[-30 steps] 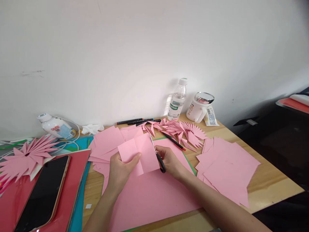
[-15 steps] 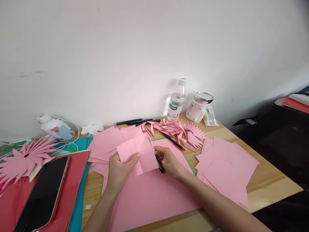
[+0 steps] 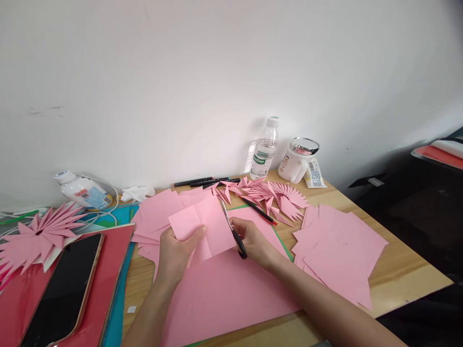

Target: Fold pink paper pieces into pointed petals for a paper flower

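A creased pink sheet of paper (image 3: 219, 233) is pinched by my left hand (image 3: 177, 253), thumb on top and fingers underneath. The sheet is held above a larger pink sheet (image 3: 231, 294) lying on the desk. Black-handled scissors (image 3: 238, 242) are in my right hand (image 3: 255, 241), fingers closed around the handle. Their blades point away from me along the creased sheet's right edge. Whether the blades touch the paper I cannot tell. Loose pink sheets lie in a pile (image 3: 161, 212) at the left and another pile (image 3: 342, 250) at the right.
Folded pink pieces (image 3: 278, 195), black pens (image 3: 206, 182), a water bottle (image 3: 264, 152) and a white mug (image 3: 294, 164) stand or lie along the wall. To the left are a phone (image 3: 63, 289) on a red folder, a pink paper pinwheel (image 3: 39, 233) and a white bottle (image 3: 85, 190).
My left hand and the creased sheet have shifted slightly left, away from the scissors. A narrow gap now shows by the blades. My right hand has barely moved.
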